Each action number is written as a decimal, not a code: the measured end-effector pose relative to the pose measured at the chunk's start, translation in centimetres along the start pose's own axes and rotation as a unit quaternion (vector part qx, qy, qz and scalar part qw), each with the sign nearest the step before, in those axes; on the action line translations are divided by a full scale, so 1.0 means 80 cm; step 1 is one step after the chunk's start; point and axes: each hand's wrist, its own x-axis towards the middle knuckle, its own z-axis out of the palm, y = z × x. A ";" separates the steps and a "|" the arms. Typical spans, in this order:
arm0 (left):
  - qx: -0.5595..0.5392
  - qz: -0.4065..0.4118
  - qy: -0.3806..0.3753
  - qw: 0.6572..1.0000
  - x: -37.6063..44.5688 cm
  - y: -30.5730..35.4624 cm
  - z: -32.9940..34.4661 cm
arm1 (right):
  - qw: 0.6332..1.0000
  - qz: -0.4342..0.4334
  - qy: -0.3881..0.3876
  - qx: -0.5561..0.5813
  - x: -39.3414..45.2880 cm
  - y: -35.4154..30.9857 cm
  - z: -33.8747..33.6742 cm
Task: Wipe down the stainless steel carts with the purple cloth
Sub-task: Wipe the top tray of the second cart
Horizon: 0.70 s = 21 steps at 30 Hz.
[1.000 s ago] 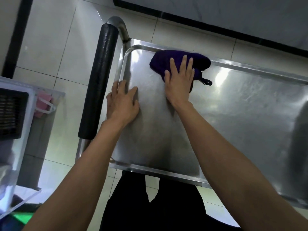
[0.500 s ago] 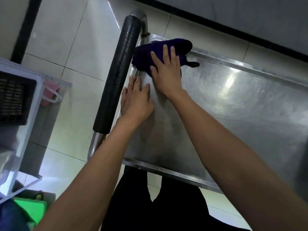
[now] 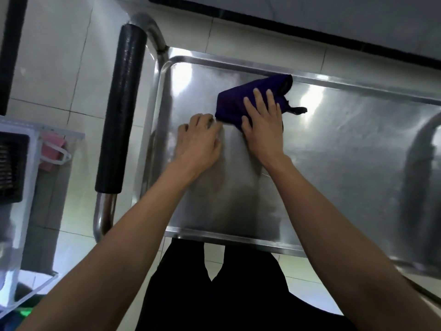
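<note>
A person stood over a shiny stainless steel cart point(image 3: 334, 168) with a raised rim, seen from above through a head-worn camera. Their right hand point(image 3: 263, 124) lay flat, fingers straight and slightly spread, pressing a bunched dark purple cloth point(image 3: 241, 97) against the cart's top surface. The cloth sat near the far rim, toward the left end of the cart, with a small loop sticking out on its right. The left hand point(image 3: 199, 142) rested on the bare steel just beside the cloth, knuckles bent and fingertips blurred near the cloth's edge; it gripped nothing that could be seen.

A thick black foam-covered handle bar point(image 3: 121, 108) ran along the cart's left end, above a pale tiled floor point(image 3: 52, 63). A pink object point(image 3: 51, 149) hung on a clear container at the far left.

The wipe looked to be in progress on this top surface. The steel showed glare and smears throughout, so how much was already clean could not be judged. The right-hand stretch, the rims and handle, and any further carts, none in view, probably remained.
</note>
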 end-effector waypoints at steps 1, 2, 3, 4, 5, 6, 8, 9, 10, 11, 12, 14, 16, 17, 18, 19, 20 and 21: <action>0.000 0.012 -0.004 1.000 0.003 0.011 0.003 | 1.000 0.014 0.005 0.001 -0.009 0.015 -0.004; -0.002 0.021 -0.009 1.000 0.007 0.023 0.005 | 0.999 0.031 0.011 0.001 -0.018 0.032 -0.008; -0.001 0.028 -0.016 0.999 0.009 0.034 0.007 | 0.999 0.049 0.017 0.003 -0.028 0.048 -0.012; 0.002 0.034 -0.024 0.999 0.012 0.045 0.010 | 0.997 0.068 0.023 0.005 -0.037 0.064 -0.015; 0.007 0.035 -0.033 0.999 0.014 0.055 0.012 | 0.996 0.086 0.028 0.005 -0.046 0.080 -0.018; 0.011 0.031 -0.042 0.999 0.015 0.063 0.014 | 0.994 0.102 0.031 0.005 -0.055 0.094 -0.020; 0.014 0.018 -0.053 0.998 0.014 0.072 0.018 | 0.992 0.122 0.033 0.004 -0.069 0.119 -0.023; 0.014 0.015 -0.053 0.998 0.013 0.074 0.019 | 0.991 0.127 0.034 0.005 -0.075 0.129 -0.025; 0.015 0.014 -0.053 0.998 0.012 0.074 0.020 | 0.991 0.130 0.038 0.008 -0.080 0.136 -0.025; 0.017 0.015 -0.053 0.998 0.010 0.073 0.021 | 0.991 0.129 0.042 0.012 -0.084 0.141 -0.025; 0.022 0.017 -0.054 0.998 0.008 0.073 0.022 | 0.991 0.128 0.046 0.016 -0.087 0.143 -0.025; 0.032 0.019 -0.060 0.998 0.006 0.072 0.022 | 0.990 0.128 0.051 0.024 -0.088 0.140 -0.024; 0.036 0.022 -0.062 0.997 0.004 0.069 0.022 | 0.990 0.130 0.046 0.023 -0.086 0.132 -0.022; 0.036 0.026 -0.060 0.997 0.004 0.067 0.021 | 0.991 0.129 0.040 0.019 -0.085 0.128 -0.021; 0.032 0.032 -0.059 0.997 0.003 0.064 0.021 | 0.991 0.127 0.034 0.015 -0.085 0.122 -0.020; 0.025 0.040 -0.056 0.997 0.001 0.060 0.021 | 0.992 0.121 0.029 0.011 -0.084 0.115 -0.018; 0.015 0.046 -0.051 0.998 -0.002 0.055 0.020 | 0.993 0.113 0.025 0.007 -0.083 0.106 -0.015; 0.005 0.049 -0.045 0.998 -0.006 0.050 0.019 | 0.994 0.103 0.023 0.005 -0.082 0.096 -0.011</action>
